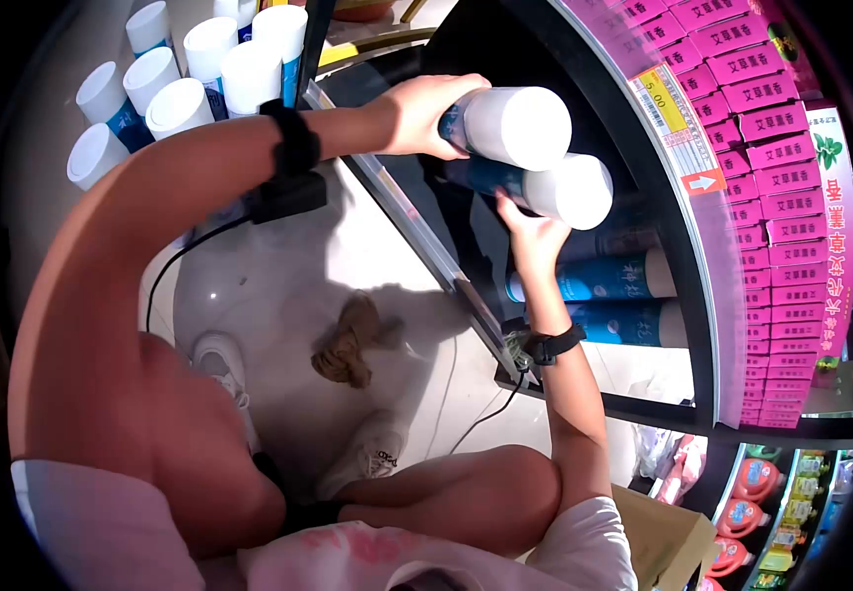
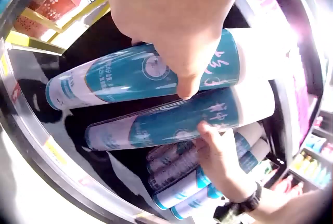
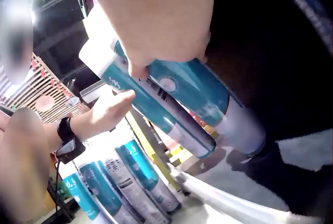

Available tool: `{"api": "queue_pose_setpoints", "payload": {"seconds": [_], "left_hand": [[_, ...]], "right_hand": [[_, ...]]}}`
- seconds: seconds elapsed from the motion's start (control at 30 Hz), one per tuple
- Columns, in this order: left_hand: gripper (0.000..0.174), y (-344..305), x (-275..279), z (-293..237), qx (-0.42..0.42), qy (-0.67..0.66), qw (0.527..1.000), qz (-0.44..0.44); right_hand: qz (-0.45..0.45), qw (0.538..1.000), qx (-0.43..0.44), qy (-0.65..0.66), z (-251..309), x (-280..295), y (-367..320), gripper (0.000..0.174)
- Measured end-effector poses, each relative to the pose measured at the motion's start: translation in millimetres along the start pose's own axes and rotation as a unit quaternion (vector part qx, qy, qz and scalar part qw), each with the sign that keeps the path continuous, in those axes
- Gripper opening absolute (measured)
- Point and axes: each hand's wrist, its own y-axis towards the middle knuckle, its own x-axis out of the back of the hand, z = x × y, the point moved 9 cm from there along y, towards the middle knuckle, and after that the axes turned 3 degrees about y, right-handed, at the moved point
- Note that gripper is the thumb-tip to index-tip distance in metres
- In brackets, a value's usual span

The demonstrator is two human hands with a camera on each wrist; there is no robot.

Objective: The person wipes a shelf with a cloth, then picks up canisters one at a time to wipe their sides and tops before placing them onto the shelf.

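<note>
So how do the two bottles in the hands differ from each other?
The upper bottle lies on top, the lower bottle beneath it. The left hand grips the upper bottle; the right hand holds the lower bottle from below. Both are teal and white, lying sideways.

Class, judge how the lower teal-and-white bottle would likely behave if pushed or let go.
The lower bottle is a smooth cylinder lying on its side below the upper bottle, so it would probably roll if the right hand let go. Its glossy wrap looks slippery. It keeps its shape in that grip, so it is likely stiff.
</note>
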Motion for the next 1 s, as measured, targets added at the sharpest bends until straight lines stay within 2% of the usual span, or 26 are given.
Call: {"api": "queue_pose_setpoints", "payload": {"seconds": [0.07,0.1,0.13,0.17,0.2,0.27,0.33,0.37,0.4,0.47,0.53,0.6,0.7,0.77,0.8,0.87,0.9,0.93,1.0], "left_hand": [[0.06,0.8,-18.4,5.7,-0.036,-0.048,0.998,-0.01],[0.058,3.8,-25.5,7.2,-0.045,-0.049,0.998,-0.014],[0.055,8.4,-33.3,8.7,-0.056,-0.05,0.997,-0.017],[0.053,14.5,-40.3,14.5,-0.054,-0.04,0.997,-0.035],[0.056,22.1,-46.9,22.4,-0.029,-0.012,0.999,-0.041],[0.061,37.1,-62.7,37.3,0.042,-0.03,0.998,-0.029],[0.07,48.4,-67.7,42.9,0.014,-0.041,0.993,-0.112],[0.072,55.9,-74.8,49.1,0.062,-0.023,0.991,-0.119],[0.074,63.5,-83.5,56.1,0.109,-0.005,0.986,-0.124],[0.079,83.6,-102.8,67.3,0.132,-0.045,0.984,-0.114],[0.083,91.8,-118.8,75.6,0.151,-0.08,0.98,-0.106],[0.086,96.7,-114.3,63.7,0.084,-0.072,0.98,-0.164],[0.081,103.9,-128.1,65.2,0.069,-0.088,0.98,-0.162],[0.077,104.3,-139.1,61.4,0.052,-0.09,0.98,-0.168],[0.079,102.4,-142.0,64.6,0.075,-0.111,0.977,-0.164],[0.081,99.1,-146.3,72.3,0.093,-0.141,0.972,-0.163],[0.082,96.8,-154.4,86.3,0.131,-0.13,0.972,-0.143],[0.083,94.0,-161.8,100.3,0.169,-0.118,0.971,-0.123],[0.083,95.4,-169.0,109.1,0.158,-0.142,0.97,-0.116]], "right_hand": [[-0.018,0.994,0.032,-0.101,-12.0,15.1,4.1,0.042],[-0.011,0.993,-0.021,-0.115,-21.4,20.3,4.6,0.039],[-0.032,0.993,-0.033,-0.107,-22.8,26.5,4.7,0.04],[-0.061,0.99,0.014,-0.128,-15.8,33.5,6.5,0.041],[-0.091,0.983,0.061,-0.149,-9.2,40.7,7.9,0.041],[-0.109,0.985,0.009,-0.131,-22.6,51.1,14.0,0.06],[-0.115,0.989,0.025,-0.095,-55.5,67.4,32.5,0.074],[-0.151,0.983,-0.012,-0.102,-48.9,70.7,35.7,0.08],[-0.17,0.972,-0.019,-0.164,-51.1,77.5,43.9,0.082],[-0.196,0.975,0.011,-0.102,-68.3,87.9,61.8,0.083],[-0.163,0.985,0.006,-0.065,-86.6,92.3,83.3,0.084],[-0.133,0.991,0.004,-0.023,-110.5,99.3,105.8,0.086],[-0.145,0.972,0.039,-0.183,-110.5,102.4,117.7,0.085],[-0.191,0.971,0.055,-0.135,-103.1,102.7,108.1,0.086],[-0.196,0.968,0.052,-0.146,-102.4,102.1,106.0,0.086],[-0.194,0.942,0.036,-0.273,-95.4,95.3,109.9,0.089],[-0.194,0.928,0.032,-0.317,-89.2,91.7,111.4,0.089],[-0.164,0.933,-0.021,-0.32,-93.5,87.0,113.4,0.092],[-0.144,0.931,-0.075,-0.328,-104.6,83.7,111.2,0.095]]}}
